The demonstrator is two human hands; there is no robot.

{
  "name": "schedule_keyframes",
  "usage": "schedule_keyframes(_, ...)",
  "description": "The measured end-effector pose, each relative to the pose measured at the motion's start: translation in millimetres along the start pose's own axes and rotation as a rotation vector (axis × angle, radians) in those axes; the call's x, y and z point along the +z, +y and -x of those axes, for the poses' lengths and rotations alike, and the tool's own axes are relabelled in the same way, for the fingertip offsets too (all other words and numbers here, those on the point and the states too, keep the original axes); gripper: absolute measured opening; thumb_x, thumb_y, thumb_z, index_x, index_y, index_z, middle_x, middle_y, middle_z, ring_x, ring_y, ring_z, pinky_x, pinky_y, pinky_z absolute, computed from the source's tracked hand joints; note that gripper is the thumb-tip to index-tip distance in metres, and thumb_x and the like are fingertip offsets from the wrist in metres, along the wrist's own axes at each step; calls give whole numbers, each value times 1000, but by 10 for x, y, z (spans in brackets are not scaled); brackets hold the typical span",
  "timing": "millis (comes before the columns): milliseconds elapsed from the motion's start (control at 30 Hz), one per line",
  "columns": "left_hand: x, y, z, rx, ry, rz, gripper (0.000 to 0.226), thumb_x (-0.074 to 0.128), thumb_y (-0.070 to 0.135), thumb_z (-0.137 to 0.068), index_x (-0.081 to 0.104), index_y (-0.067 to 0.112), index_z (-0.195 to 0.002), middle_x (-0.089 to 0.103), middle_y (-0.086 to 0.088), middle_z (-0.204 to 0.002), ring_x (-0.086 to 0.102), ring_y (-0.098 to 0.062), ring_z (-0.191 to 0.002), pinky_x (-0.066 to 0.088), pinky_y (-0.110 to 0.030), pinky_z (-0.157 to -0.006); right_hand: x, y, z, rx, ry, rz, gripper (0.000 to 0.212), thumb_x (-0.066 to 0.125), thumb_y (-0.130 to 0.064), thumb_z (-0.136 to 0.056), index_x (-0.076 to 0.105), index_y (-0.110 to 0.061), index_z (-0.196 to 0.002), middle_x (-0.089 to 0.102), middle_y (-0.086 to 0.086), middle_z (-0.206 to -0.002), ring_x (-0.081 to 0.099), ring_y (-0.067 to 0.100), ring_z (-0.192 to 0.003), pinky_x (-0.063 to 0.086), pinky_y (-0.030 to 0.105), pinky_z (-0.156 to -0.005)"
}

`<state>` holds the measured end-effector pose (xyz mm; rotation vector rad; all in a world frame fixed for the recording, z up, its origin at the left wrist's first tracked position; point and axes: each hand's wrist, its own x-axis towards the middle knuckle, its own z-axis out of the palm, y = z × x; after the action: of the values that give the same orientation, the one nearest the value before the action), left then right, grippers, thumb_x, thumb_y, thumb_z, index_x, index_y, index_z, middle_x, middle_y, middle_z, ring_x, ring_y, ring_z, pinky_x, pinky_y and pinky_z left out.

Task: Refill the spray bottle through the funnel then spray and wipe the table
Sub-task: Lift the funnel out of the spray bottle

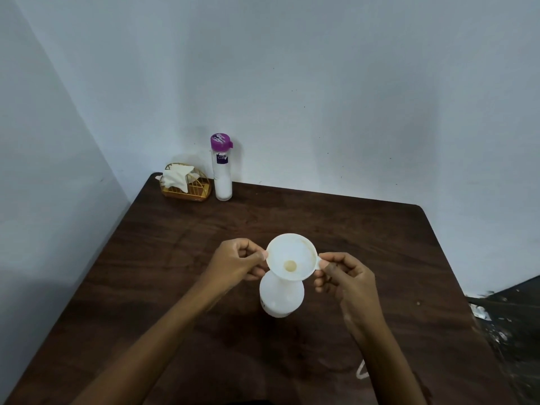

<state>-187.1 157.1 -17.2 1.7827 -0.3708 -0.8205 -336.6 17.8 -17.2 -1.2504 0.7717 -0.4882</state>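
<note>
Funnel sits straight up in our white spray bottle mid-bench, left hand pinching its rim, right hand pinching its tab, refill bottle far back, nearer our left.

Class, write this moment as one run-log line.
stage: funnel set on bottle | left hand: pinching funnel rim | right hand: pinching funnel tab | bottle: upright on table | pouring: not begun

Matt white plastic funnel, dark wood-grain table, gold wire holder.
</note>
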Motion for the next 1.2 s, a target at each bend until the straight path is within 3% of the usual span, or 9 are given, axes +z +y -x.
schedule_keyframes(167, 27, -12, 7, -10, -61, -35, 8, 63, 19, -87, 66, 11, -85, 72, 1, -70, 68, -9, -62, 58, -28, -67, 3, 25, 1, 18, 57, 38, 11, 59, 5, -85, 67, -1, -87, 63, 8, -57, 57, 14, -48, 50, 23, -46)
schedule_keyframes(367, 22, 3, 11, -22, -82, -76, 10, 61, 20, -89, 65, 11, -89, 71, 1, -73, 67, -7, -61, 55, -20, -58, 0, 31, 2, 30, 47, 39, 10, 59, 4, -85, 66, -2, -87, 63, 11, -61, 58, 14, -48, 50, 24, -47)
schedule_keyframes(533, 19, -17, -2, -23, -61, -35, 11, 59, 19, -90, 62, 9, -93, 70, 1, -72, 67, -8, -60, 56, -23, -60, 24, 13, -18, 21, 34, -15, 10, 59, 4, -85, 66, -1, -89, 64, 10, -60, 58, 15, -49, 50, 25, -47)
schedule_keyframes(767, 21, 33, -9, 1, -137, -5, 33, 56, 15, -92, 54, 24, -124, 69, -5, -82, 66, -8, -60, 55, -20, -57, 63, -32, -43, 29, 47, -10, 10, 57, 5, -85, 65, 0, -90, 62, 9, -57, 56, 14, -46, 49, 24, -45)
schedule_keyframes(1200, 9, 99, 2, 5, -156, -23, 27, 58, 15, -91, 57, 18, -117, 69, -5, -80, 65, -7, -60, 57, -21, -60, 59, -78, -59, 39, 71, 62, 10, 57, 2, -86, 64, -1, -91, 60, 9, -62, 56, 15, -51, 50, 24, -46)
